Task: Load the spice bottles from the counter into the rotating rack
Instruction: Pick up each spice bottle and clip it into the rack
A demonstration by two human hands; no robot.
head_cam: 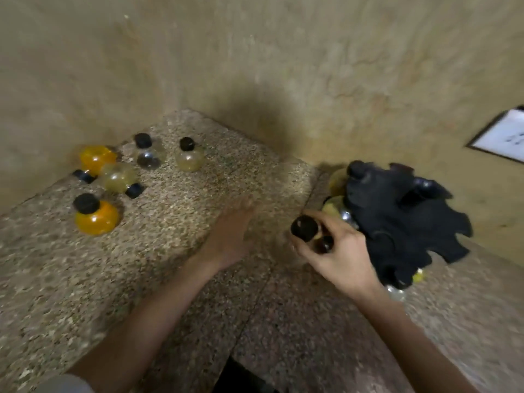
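A dark bottle (307,229) with a black cap is gripped in the right hand (337,251), the fingers wrapped round its body, just beside the black rack (402,217) on the counter (170,251). The left hand (229,236) is held flat and empty above the counter, its fingers stretched out and close together, though blur hides the detail. Five bottles are left in the far corner: three upright and two lying on their sides.

The step in hand seems to be slotting the held bottle into the rack. It is best kept upright, lined up with an open notch at the rim, and slid in by the neck. The rack could be steadied or turned with the free hand, so that an empty notch is brought round.
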